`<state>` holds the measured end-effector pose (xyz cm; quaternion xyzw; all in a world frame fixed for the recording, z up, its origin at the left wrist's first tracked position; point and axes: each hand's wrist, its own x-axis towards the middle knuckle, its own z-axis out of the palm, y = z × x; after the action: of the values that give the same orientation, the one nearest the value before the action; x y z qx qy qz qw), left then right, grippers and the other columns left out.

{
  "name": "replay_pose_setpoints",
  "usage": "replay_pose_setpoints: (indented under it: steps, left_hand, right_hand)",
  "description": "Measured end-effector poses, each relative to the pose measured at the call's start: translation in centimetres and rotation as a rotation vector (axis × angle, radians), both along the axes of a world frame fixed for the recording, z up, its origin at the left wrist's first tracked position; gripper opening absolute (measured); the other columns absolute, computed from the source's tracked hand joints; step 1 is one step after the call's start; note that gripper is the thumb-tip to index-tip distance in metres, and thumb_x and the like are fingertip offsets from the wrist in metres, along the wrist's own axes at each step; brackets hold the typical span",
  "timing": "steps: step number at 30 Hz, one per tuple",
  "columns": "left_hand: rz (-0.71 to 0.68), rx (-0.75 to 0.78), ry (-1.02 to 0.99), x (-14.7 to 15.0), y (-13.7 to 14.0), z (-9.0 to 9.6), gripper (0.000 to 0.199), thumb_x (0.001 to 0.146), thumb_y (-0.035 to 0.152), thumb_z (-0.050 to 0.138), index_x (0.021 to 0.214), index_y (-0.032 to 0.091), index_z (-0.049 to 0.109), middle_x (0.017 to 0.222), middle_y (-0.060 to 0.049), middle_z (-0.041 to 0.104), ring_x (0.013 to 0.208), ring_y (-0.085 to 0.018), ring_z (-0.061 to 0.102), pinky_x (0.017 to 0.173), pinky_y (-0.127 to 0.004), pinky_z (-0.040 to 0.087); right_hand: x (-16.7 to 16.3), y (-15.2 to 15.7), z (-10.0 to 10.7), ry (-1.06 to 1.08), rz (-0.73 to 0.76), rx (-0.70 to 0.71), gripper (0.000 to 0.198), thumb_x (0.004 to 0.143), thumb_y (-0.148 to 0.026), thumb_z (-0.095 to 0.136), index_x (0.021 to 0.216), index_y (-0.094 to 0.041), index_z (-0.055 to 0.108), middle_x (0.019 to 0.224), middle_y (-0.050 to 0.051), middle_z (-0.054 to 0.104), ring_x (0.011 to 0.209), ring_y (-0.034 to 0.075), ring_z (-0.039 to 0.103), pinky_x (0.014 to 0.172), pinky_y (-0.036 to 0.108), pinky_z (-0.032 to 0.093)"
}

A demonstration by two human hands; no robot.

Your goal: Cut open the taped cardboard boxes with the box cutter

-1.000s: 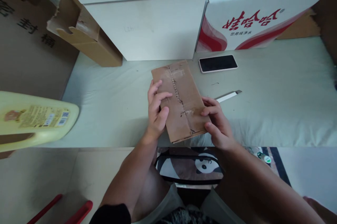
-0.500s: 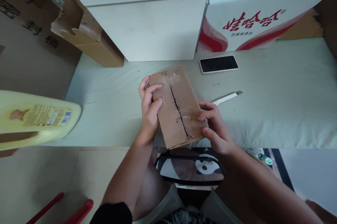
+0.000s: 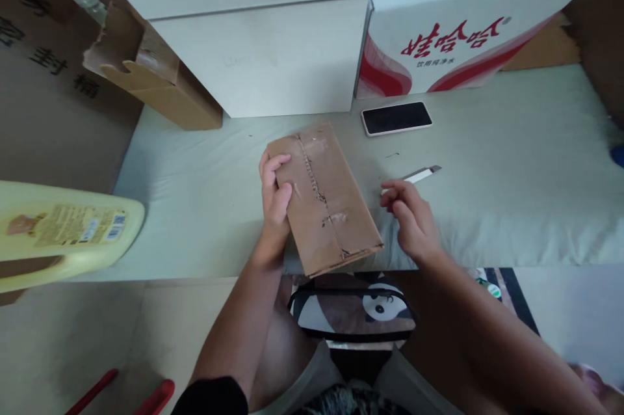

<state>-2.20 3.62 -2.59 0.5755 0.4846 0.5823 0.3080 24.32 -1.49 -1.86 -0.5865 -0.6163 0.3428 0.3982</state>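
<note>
My left hand [image 3: 277, 197] grips the left side of a small brown cardboard box [image 3: 331, 200], thumb and fingers on its top face. The box is tilted, its lower end towards me. Down the top runs a seam with torn, partly peeled tape. My right hand [image 3: 412, 216] is off the box, just right of its near corner, with loosely bent fingers apart and nothing seen in them. Its fingertips are at the near end of a white utility knife [image 3: 420, 175] lying on the cloth; whether they touch it I cannot tell.
A phone [image 3: 397, 118] lies on the pale green cloth [image 3: 511, 174]. Behind stand a white box [image 3: 292, 64], a red-and-white water carton [image 3: 439, 44] and an open brown carton [image 3: 190, 99] with a bottle. A yellow jug [image 3: 73, 233] is at left. Red handles [image 3: 156, 399] show below.
My right hand has let go of the box's right side and moved right to the knife's near end. My left hand still holds the box. The view has shifted slightly.
</note>
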Motion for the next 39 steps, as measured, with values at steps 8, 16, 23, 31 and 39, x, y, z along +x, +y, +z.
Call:
replay_pose_setpoints:
  steps: [8,16,23,31,39]
  left_hand:
    - [-0.045,0.046,-0.082,0.5,0.2,0.1,0.045,0.093,0.061,0.062,0.128,0.033,0.066,0.144,-0.007,0.056,0.148,-0.035,0.046,0.127,-0.054,0.034]
    - [-0.026,0.051,0.054,0.9,-1.1,0.1,0.053,0.097,0.072,0.055,0.13,0.033,0.065,0.148,-0.009,0.055,0.156,-0.037,0.038,0.13,-0.058,0.03]
    - [-0.116,0.07,0.069,1.9,-2.2,-0.5,0.052,0.099,0.072,0.053,0.136,0.037,0.062,0.155,-0.008,0.045,0.154,-0.037,0.041,0.127,-0.061,0.034]
    - [-0.159,0.098,0.156,1.6,-2.3,0.4,0.05,0.101,0.069,0.049,0.139,0.038,0.058,0.157,-0.01,0.043,0.151,-0.035,0.045,0.125,-0.06,0.04]
    - [-0.14,0.053,0.123,1.7,-2.6,0.7,0.05,0.101,0.067,0.048,0.138,0.037,0.061,0.158,-0.009,0.046,0.151,-0.035,0.045,0.126,-0.061,0.041]
  right_hand:
    - [1.4,2.5,1.5,-0.741,-0.134,-0.421,0.04,0.095,-0.056,0.055,0.112,-0.024,0.071,0.09,0.011,0.075,0.079,0.029,0.066,0.068,0.035,0.035]
    - [1.3,2.6,5.5,0.239,-0.239,0.11,0.032,0.077,-0.022,0.057,0.108,-0.026,0.062,0.072,-0.005,0.052,0.058,0.013,0.044,0.058,0.029,0.036]
    - [-2.6,0.3,12.1,0.33,0.119,0.024,0.029,0.089,-0.02,0.057,0.116,-0.026,0.066,0.067,-0.006,0.058,0.051,0.011,0.044,0.047,0.025,0.033]
    - [-3.8,-0.4,11.1,-0.023,0.085,-0.061,0.042,0.089,-0.019,0.053,0.125,-0.022,0.075,0.059,-0.005,0.058,0.049,0.012,0.048,0.047,0.026,0.034]
    - [-3.9,-0.7,11.1,-0.067,0.113,-0.046,0.045,0.089,-0.022,0.052,0.126,-0.021,0.077,0.055,-0.004,0.056,0.046,0.013,0.047,0.047,0.028,0.035]
